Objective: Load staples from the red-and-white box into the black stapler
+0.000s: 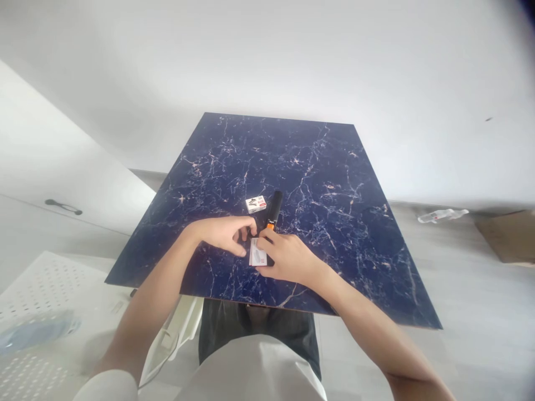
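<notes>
My right hand (288,256) is closed on a small white printed card (258,255), with thumb and fingers at its right side. Under and beyond that hand lies a long black object (275,205) with an orange part, shaped like a stapler; its near end is partly covered. To the left, my left hand (228,233) hovers close to the card, thumb and fingers curled but apart, with nothing visible between them. A small white printed box (256,204) with a dark picture sits just beyond the left fingertips, left of the black object.
The blue marbled table (301,161) has its far edge near a white wall. On the right, a clear plastic bottle (443,215) and a cardboard box (507,236) are on the floor. A perforated white surface (50,278) holding another bottle (37,331) stands at left.
</notes>
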`<state>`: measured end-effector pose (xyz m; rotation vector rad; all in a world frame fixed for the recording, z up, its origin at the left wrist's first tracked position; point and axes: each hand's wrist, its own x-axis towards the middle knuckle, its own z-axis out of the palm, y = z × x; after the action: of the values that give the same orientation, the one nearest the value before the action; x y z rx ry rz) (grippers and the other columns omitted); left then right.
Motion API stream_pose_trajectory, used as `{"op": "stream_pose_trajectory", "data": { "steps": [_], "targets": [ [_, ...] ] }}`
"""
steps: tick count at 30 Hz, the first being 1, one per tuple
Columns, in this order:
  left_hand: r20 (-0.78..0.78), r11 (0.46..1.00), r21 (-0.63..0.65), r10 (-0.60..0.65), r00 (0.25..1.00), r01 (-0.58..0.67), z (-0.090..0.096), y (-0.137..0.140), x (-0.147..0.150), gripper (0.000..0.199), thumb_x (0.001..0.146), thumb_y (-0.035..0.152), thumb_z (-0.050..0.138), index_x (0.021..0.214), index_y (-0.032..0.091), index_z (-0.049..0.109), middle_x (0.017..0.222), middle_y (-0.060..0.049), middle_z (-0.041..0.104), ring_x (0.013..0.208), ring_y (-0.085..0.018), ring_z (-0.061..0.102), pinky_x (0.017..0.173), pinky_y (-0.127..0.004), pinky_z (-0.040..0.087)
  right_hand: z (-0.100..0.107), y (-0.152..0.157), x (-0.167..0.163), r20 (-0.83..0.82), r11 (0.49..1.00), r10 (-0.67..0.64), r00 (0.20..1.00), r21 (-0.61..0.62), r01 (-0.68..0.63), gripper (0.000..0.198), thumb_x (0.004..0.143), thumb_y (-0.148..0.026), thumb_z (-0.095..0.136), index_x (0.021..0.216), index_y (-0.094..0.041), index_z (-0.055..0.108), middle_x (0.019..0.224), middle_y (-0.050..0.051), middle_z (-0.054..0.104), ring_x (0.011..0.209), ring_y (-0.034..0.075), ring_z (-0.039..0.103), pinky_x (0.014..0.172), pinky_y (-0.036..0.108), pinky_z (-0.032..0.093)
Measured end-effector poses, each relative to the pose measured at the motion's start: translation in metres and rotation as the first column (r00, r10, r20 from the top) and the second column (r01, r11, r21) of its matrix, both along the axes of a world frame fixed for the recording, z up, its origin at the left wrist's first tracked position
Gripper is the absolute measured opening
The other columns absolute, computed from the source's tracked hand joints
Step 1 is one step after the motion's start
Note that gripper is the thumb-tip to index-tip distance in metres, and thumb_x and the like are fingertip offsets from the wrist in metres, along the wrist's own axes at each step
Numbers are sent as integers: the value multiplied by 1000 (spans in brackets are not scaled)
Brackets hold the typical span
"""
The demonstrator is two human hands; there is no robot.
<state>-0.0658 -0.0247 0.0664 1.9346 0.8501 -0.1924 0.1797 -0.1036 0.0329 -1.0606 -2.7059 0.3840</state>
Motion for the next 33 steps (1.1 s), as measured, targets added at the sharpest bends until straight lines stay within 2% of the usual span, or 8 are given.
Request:
{"op": "stream_pose_trajectory", "data": {
  "steps": [4,7,9,12,20,25,29,33],
  "targets": [
    [-36,972,216,-88,996,93,-4,-14,11,62,61,48,92,108,25,58,114,-3,63,100,-26,63,80,-33,50,3,5,8,-220,1000,-7,975,-13,4,35,88,-47,78,108,-22,64,116,7,69,88,21,70,71,33,55],
    [-62,925,364,-88,994,104,-11,-27,22,62,64,50,90,112,24,59,118,-6,62,108,-30,61,90,-37,49,6,15,16,-387,976,-200,900,3,218,20,99,-39,65,108,-21,64,112,8,69,84,19,69,73,33,58],
    [-66,896,427,-106,992,124,-15,-31,24,54,71,44,85,114,24,60,119,-7,62,112,-31,60,96,-39,48,4,21,18,-377,943,-297,878,28,331,28,103,-36,59,125,-21,64,137,14,63,90,20,71,74,36,62],
    [-42,881,454,-126,991,132,-15,-28,18,41,74,30,78,111,24,62,120,-6,64,113,-29,60,102,-40,46,-5,27,19,-251,948,-295,922,42,315,47,101,-40,64,145,-27,58,171,16,29,108,28,72,80,44,66],
    [82,814,567,98,992,-127,-22,-6,9,38,82,27,73,119,25,65,137,-9,65,128,-33,58,107,-46,49,-21,26,12,-281,935,-350,893,-44,352,51,87,-19,73,137,-24,60,178,17,4,128,34,67,93,49,65],
    [189,816,544,107,976,-195,-32,-6,17,47,85,26,75,130,26,63,148,-10,58,134,-33,57,109,-46,50,-20,27,13,-271,931,-366,890,-103,351,59,85,-12,70,141,-28,59,173,16,28,129,34,67,96,48,63],
    [245,846,474,141,959,-245,-34,-5,18,47,85,29,78,130,25,63,144,-12,61,118,-29,67,100,-43,56,-16,29,17,-312,949,-315,896,-103,298,60,87,-9,66,142,-30,60,152,12,56,127,30,67,103,47,59],
    [246,844,469,158,956,-261,-35,-5,19,52,85,29,80,133,24,62,136,-13,63,111,-28,68,96,-43,57,-14,30,20,-321,947,-319,892,-141,288,62,87,-8,65,143,-32,59,140,10,62,114,27,70,99,46,61]
  ]
}}
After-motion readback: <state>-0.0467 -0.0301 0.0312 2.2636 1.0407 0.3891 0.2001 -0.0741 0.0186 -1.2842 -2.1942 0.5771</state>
